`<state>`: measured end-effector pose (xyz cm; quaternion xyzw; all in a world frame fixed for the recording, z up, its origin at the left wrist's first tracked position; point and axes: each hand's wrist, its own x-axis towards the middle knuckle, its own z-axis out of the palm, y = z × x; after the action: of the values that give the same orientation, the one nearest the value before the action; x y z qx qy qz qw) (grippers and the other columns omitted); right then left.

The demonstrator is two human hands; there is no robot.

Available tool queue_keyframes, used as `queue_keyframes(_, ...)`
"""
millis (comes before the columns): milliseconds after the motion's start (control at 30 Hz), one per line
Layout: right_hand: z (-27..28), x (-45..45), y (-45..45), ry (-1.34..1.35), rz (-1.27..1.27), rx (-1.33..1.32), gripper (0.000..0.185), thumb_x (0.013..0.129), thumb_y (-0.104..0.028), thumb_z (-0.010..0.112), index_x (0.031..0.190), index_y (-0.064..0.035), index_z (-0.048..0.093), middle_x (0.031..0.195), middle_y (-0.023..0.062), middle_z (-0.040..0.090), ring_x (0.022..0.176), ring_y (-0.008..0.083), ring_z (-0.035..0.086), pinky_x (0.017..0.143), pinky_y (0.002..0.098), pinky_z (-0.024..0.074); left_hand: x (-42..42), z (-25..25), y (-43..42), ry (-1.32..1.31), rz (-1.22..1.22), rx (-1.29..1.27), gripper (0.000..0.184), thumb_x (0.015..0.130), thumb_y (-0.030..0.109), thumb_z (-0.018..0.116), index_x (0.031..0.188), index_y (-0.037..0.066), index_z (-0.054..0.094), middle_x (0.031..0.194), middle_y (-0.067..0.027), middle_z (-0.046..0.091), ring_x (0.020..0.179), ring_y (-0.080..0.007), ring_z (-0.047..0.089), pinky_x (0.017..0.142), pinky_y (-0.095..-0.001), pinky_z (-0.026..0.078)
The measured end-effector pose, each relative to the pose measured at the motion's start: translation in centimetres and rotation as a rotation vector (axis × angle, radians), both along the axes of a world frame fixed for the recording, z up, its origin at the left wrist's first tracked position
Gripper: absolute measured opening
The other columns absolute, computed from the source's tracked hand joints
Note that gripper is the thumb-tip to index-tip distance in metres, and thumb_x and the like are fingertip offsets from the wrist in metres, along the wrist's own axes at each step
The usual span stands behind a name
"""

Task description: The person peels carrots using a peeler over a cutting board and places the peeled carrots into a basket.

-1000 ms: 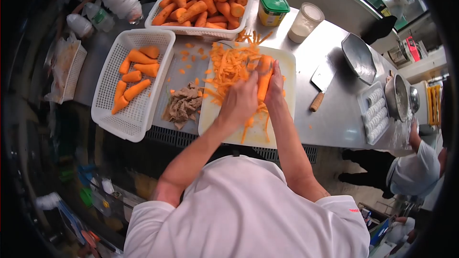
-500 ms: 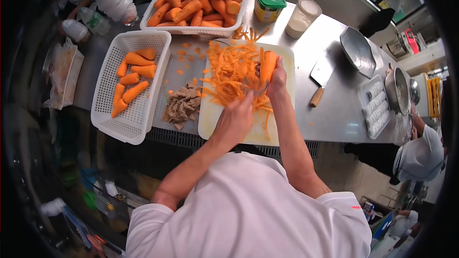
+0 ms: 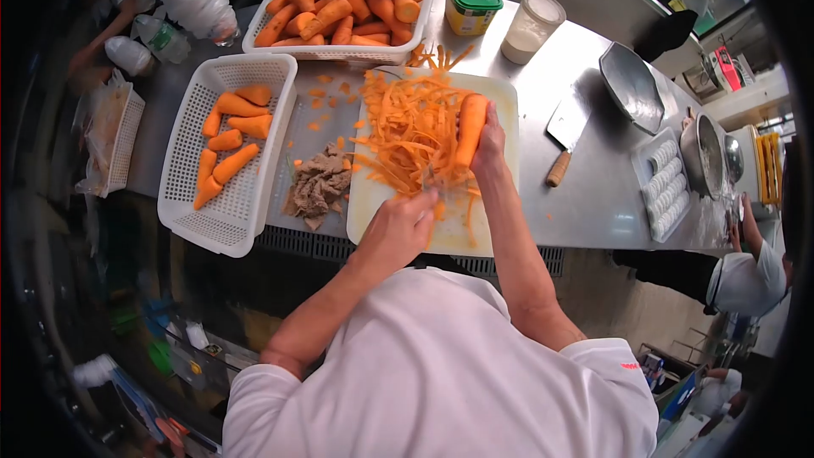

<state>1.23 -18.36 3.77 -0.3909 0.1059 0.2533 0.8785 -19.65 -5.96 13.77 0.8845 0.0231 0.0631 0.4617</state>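
An upright-tilted carrot (image 3: 471, 129) is gripped in my right hand (image 3: 489, 148), over the right part of the white cutting board (image 3: 502, 195). My left hand (image 3: 398, 225) is closed around a small tool, likely a peeler (image 3: 434, 178), blurred by motion near the carrot's lower end. Orange peelings (image 3: 405, 123) are heaped on the board to the left of the carrot. A crumpled brown cloth (image 3: 320, 185) lies just left of the board.
Peeled carrots lie in a white basket (image 3: 176, 178) at left; a fuller carrot basket (image 3: 254, 30) stands behind. A green-lidded tub (image 3: 472, 4), a jar (image 3: 532, 27), a cleaver (image 3: 568, 125), a dark tray (image 3: 632, 86) and a person (image 3: 746, 276) are to the right.
My left hand has moved down along the carrot and toward my body with the tool. My right hand still holds the carrot. The view has shifted slightly.
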Motion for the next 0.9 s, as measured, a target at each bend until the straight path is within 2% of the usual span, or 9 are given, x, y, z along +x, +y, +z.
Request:
queue_keyframes(67, 0.2, 0.0, 0.0, -0.022, 0.001, -0.028, 0.058, 0.103, -0.056, 0.037, 0.115, -0.0033, 0.055, 0.091, 0.0109, 0.064, 0.075, 0.0208, 0.063, 0.064, 0.0357, 0.0548, -0.4, 1.6, 0.3, 0.095, -0.092, -0.081, 0.03, 0.089, 0.008, 0.061, 0.118, -0.002, 0.063, 0.083, -0.0256, 0.066, 0.08, -0.0406, 0.067, 0.068, -0.0427, 0.052)
queue_keyframes(133, 1.1, -0.5, 0.4, -0.055, 0.014, -0.054, 0.06, 0.103, -0.057, 0.035, 0.115, -0.0024, 0.055, 0.093, 0.012, 0.065, 0.075, 0.021, 0.063, 0.064, 0.0361, 0.0551, 2.8, 4.3, 0.8, -0.007, 0.123, -0.107, 0.032, 0.089, 0.007, 0.061, 0.119, -0.003, 0.062, 0.084, -0.026, 0.066, 0.082, -0.0419, 0.066, 0.07, -0.0441, 0.052)
queue_keyframes(233, 3.1, -1.5, 1.6, -0.034, 0.114, -0.105, 0.061, 0.103, -0.057, 0.032, 0.116, -0.0018, 0.055, 0.094, 0.0135, 0.065, 0.077, 0.0211, 0.064, 0.066, 0.0364, 0.0554, 9.1, 2.3, 1.4, -0.119, 0.129, -0.026, 0.033, 0.089, 0.007, 0.061, 0.121, -0.004, 0.061, 0.084, -0.0265, 0.066, 0.081, -0.0427, 0.066, 0.071, -0.0437, 0.052)
queue_keyframes(400, 3.2, 0.1, 0.6, 0.039, -0.107, -0.025, 0.058, 0.106, -0.053, 0.027, 0.116, -0.0042, 0.056, 0.095, 0.012, 0.065, 0.079, 0.0225, 0.065, 0.068, 0.0349, 0.0556, 1.2, 0.9, -1.0, -0.109, 0.048, 0.064, 0.031, 0.09, 0.005, 0.06, 0.12, -0.003, 0.063, 0.088, -0.0276, 0.067, 0.082, -0.0413, 0.067, 0.073, -0.0432, 0.053)
queue_keyframes(500, 1.5, 0.7, -0.5, -0.05, 0.004, 0.051, 0.057, 0.103, -0.056, 0.034, 0.118, -0.0058, 0.055, 0.094, 0.0118, 0.064, 0.075, 0.0224, 0.062, 0.063, 0.0354, 0.0551, 0.7, 2.5, -0.2, 0.069, 0.047, -0.072, 0.031, 0.09, 0.004, 0.059, 0.12, -0.003, 0.063, 0.088, -0.0261, 0.067, 0.082, -0.0345, 0.071, 0.072, -0.0404, 0.053)
queue_keyframes(600, 3.3, -1.2, 0.9, -0.044, 0.041, -0.015, 0.055, 0.104, -0.055, 0.034, 0.118, -0.0054, 0.054, 0.093, 0.0116, 0.064, 0.073, 0.0222, 0.061, 0.062, 0.0348, 0.0547, 6.5, 4.3, 1.0, -0.085, 0.185, -0.074, 0.03, 0.09, 0.004, 0.059, 0.119, -0.003, 0.064, 0.09, -0.0258, 0.068, 0.084, -0.0364, 0.07, 0.073, -0.0408, 0.053)
queue_keyframes(700, 3.6, -1.5, 1.5, -0.023, 0.111, -0.002, 0.054, 0.104, -0.054, 0.036, 0.117, -0.0045, 0.055, 0.093, 0.0111, 0.064, 0.074, 0.0219, 0.062, 0.062, 0.0345, 0.0547, 8.2, 1.6, -0.2, -0.135, 0.171, 0.017, 0.029, 0.09, 0.004, 0.059, 0.118, -0.003, 0.064, 0.09, -0.0255, 0.067, 0.084, -0.0371, 0.07, 0.073, -0.041, 0.053)
queue_keyframes(833, 3.4, -0.1, 0.2, -0.003, -0.111, -0.015, 0.055, 0.104, -0.053, 0.035, 0.117, -0.0041, 0.056, 0.09, 0.0103, 0.064, 0.076, 0.0218, 0.063, 0.064, 0.0359, 0.0558, 0.8, 0.7, -1.7, -0.172, 0.077, 0.061, 0.029, 0.091, 0.005, 0.058, 0.118, -0.002, 0.064, 0.089, -0.0256, 0.067, 0.083, -0.0389, 0.069, 0.072, -0.0427, 0.052)
queue_keyframes(900, 1.7, 0.6, -1.0, -0.015, -0.104, -0.053, 0.054, 0.104, -0.053, 0.035, 0.116, -0.0043, 0.057, 0.089, 0.0101, 0.064, 0.076, 0.0216, 0.063, 0.065, 0.0362, 0.0557, -1.0, 1.7, -0.9, 0.013, -0.087, -0.067, 0.028, 0.091, 0.006, 0.058, 0.118, -0.002, 0.064, 0.089, -0.0264, 0.066, 0.083, -0.0407, 0.067, 0.071, -0.0445, 0.052)
